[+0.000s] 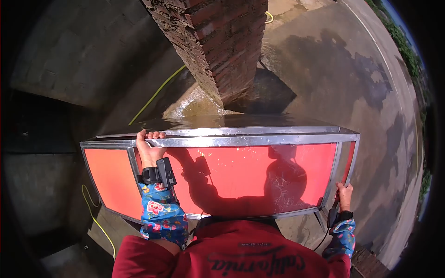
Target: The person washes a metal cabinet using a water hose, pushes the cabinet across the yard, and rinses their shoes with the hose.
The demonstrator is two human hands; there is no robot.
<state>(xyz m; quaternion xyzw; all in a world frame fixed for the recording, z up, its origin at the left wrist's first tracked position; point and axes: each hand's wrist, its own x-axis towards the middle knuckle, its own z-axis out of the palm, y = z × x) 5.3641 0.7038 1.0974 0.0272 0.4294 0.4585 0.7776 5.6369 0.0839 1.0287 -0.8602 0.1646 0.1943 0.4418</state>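
A large metal-framed cabinet with red panels point(241, 180) spans the middle of the view, close against my body. My left hand point(150, 148) is closed over its upper metal rail near the left corner, fingers hooked over the edge. Lower down at the right end, my right hand point(344, 194) has its fingers wrapped round the upright of the frame. The cabinet's dark top point(259, 121) looks wet and shiny. Shadows of a head and an arm fall across the red front.
A brick pillar point(227, 51) rises just beyond the cabinet. Wet concrete ground point(333, 88) lies around it. A yellow hose point(157, 92) runs behind on the left, and more hose point(99, 224) lies at the lower left.
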